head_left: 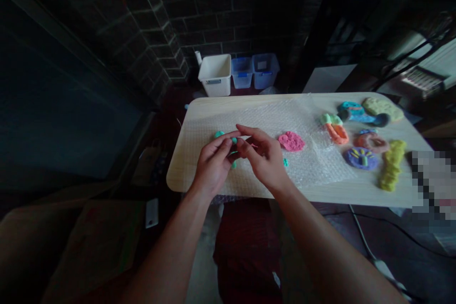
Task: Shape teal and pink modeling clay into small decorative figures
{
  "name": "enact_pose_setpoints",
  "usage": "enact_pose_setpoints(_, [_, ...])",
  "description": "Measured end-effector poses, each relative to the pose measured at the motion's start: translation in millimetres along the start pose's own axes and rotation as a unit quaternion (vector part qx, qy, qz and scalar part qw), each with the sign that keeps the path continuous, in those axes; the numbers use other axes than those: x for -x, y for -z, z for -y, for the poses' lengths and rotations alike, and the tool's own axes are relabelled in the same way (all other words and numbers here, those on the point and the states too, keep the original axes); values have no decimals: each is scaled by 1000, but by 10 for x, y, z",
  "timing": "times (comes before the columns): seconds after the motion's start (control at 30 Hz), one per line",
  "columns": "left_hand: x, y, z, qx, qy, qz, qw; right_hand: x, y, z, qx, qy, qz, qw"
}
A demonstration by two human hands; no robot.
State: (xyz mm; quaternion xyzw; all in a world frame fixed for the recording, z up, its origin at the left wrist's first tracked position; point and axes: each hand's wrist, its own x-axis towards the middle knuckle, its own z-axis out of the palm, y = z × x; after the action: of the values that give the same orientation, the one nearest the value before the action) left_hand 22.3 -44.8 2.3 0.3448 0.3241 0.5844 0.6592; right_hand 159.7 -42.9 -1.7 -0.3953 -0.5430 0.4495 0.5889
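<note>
My left hand (213,164) and my right hand (266,157) meet above a sheet of bubble wrap (249,118) on the table. Their thumbs and fingertips close in on a small teal piece of soft modelling clay (234,140), mostly covered by the fingers. More teal clay (219,134) shows just behind my left hand, and another green bit (233,165) lies beneath the hands. Right of my right hand rests a bumpy pink clay shape (291,141). A tiny teal piece (285,162) sits in front of it.
Several clay pieces lie at the table's right, among them a purple disc (361,158), a yellow strip (392,165) and a grey-blue dumbbell shape (365,117). Beyond the table (199,107) stand a white bin (215,76) and two blue bins. A cable (359,232) runs along the floor.
</note>
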Motion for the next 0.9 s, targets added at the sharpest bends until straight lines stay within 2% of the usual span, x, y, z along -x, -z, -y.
enact_pose_setpoints(0.2, [23, -26, -12, 5, 0, -8, 1000, -69, -19, -58, -128, -74, -86, 985])
enact_pose_setpoints(0.37, [-18, -146, 75, 0, -23, -36, 999, -102, 48, -156, -161, -101, -137, 972])
enact_pose_setpoints(0.57, [-182, -232, 138, -12, -61, -113, 992, -104, 23, -235, -145, -127, -146, 970])
enact_pose_setpoints(0.7, [-403, -389, 185, -17, -103, -148, 983, -117, 9, -270, -138, -125, -143, 972])
enact_pose_setpoints(0.8, [-462, -534, 303, -19, -114, -124, 985, -126, 62, -287, -137, -95, -171, 971])
enact_pose_setpoints(0.9, [-365, -534, 417, -36, -73, -85, 993, -130, 184, -283, -138, -83, -226, 961])
